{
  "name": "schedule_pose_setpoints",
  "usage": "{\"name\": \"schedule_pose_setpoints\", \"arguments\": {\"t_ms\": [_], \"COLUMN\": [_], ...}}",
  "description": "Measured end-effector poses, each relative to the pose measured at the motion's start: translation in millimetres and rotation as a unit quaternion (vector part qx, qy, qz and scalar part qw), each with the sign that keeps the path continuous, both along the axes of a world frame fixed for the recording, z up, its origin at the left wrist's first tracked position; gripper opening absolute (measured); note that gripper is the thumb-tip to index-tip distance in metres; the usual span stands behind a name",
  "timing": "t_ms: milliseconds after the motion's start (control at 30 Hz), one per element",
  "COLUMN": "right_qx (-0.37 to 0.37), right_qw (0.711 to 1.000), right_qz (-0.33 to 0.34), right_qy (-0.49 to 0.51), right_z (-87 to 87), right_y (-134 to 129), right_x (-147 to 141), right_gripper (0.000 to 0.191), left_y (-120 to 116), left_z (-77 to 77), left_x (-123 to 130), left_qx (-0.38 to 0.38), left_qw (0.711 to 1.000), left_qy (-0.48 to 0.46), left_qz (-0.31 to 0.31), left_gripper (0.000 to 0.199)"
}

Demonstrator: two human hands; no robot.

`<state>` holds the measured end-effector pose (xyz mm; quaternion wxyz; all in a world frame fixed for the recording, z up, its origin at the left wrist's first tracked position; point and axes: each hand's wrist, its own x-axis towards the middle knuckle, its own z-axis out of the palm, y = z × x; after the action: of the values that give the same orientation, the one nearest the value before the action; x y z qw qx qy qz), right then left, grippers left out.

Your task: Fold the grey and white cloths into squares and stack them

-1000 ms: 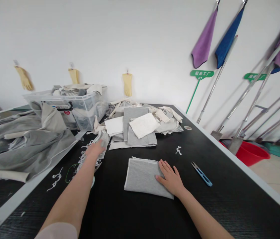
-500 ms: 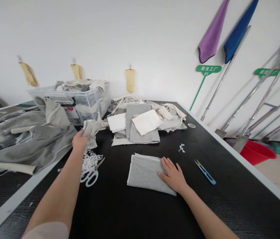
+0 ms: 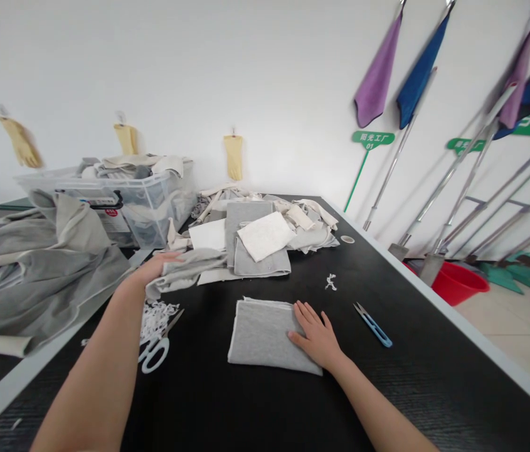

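My left hand (image 3: pixel 157 266) is closed on a limp grey cloth (image 3: pixel 187 270), which stretches to the right towards the cloth pile. A folded grey cloth (image 3: pixel 265 336) lies flat on the black table, and my right hand (image 3: pixel 314 333) rests on its right part with fingers spread. Behind them is a pile of grey and white cloths, with a white piece (image 3: pixel 266 236) on top. White-handled scissors (image 3: pixel 156 353) lie beside white thread scraps (image 3: pixel 155 319), below my left hand. Blue thread snips (image 3: pixel 374 325) lie right of my right hand.
A clear plastic bin (image 3: pixel 152 204) full of cloths stands at the back left. Large grey fabric (image 3: pixel 67 282) is heaped at the left. White scraps (image 3: pixel 330 282) and a small roll (image 3: pixel 347 239) lie on the right; a red basin (image 3: pixel 460 282) is on the floor.
My left hand still holds the grey cloth, which has swung out to the right and now reaches the pile's front. My right hand stays on the folded cloth. The camera view has turned slightly right.
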<state>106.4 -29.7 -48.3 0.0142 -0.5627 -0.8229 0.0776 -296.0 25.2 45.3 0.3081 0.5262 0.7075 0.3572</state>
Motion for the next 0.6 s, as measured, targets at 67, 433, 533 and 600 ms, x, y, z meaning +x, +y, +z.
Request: {"name": "schedule_pose_setpoints", "arguments": {"t_ms": [67,433,533,600], "right_qx": [-0.003,-0.005,-0.013,-0.021], "right_qw": [1.0,0.999,0.999,0.999], "right_qz": [-0.001,-0.002,-0.003,-0.005], "right_qy": [0.005,0.046,0.047,0.042], "right_z": [0.9,3.0,4.0,5.7], "right_y": [0,0,0,0], "right_x": [0,4,5,5], "right_gripper": [0.064,0.064,0.064,0.064], "left_y": [3,77,94,98], "left_z": [6.6,11.1,25.7,28.8], "left_x": [31,232,274,285], "left_qx": [-0.089,0.001,0.064,0.076], "left_qw": [0.975,0.933,0.939,0.948], "left_qy": [-0.14,-0.205,-0.178,-0.139], "left_qz": [-0.15,-0.296,-0.288,-0.277], "left_gripper": [0.042,0.045,0.054,0.057]}}
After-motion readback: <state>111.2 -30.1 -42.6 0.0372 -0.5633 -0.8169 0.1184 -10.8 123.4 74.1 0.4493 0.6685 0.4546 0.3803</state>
